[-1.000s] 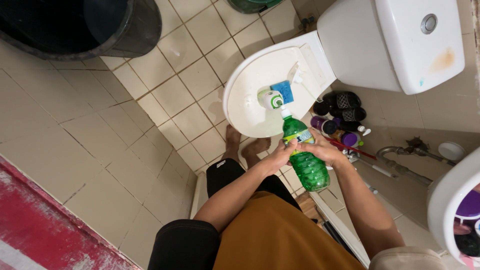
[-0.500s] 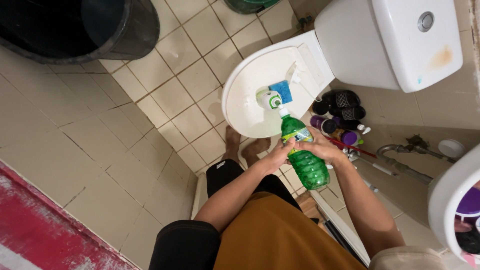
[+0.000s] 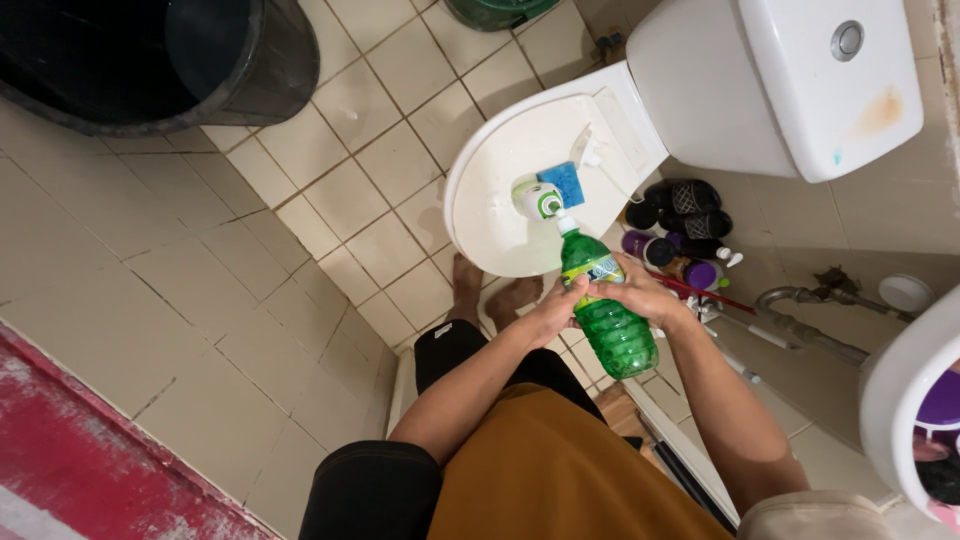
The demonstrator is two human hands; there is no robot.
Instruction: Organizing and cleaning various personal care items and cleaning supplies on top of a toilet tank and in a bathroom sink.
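Observation:
Both my hands hold a green plastic bottle (image 3: 615, 335) full of green liquid, its white-capped neck pointing toward the toilet. My left hand (image 3: 553, 312) wraps the bottle's labelled upper part from the left. My right hand (image 3: 640, 293) grips the same part from the right. Just past the bottle's cap, a small white and green round container (image 3: 541, 200) and a blue sponge (image 3: 566, 182) lie on the closed white toilet lid (image 3: 500, 170).
A white toilet tank (image 3: 800, 80) stands at top right. Dark and purple bottles (image 3: 680, 235) crowd the floor beside the toilet. A black bin (image 3: 150, 60) sits top left on beige tiles. A white basin edge (image 3: 900, 400) and a metal pipe (image 3: 810, 325) are at right.
The view has drifted slightly; my hands and the bottle stay almost in place, with the grip unchanged.

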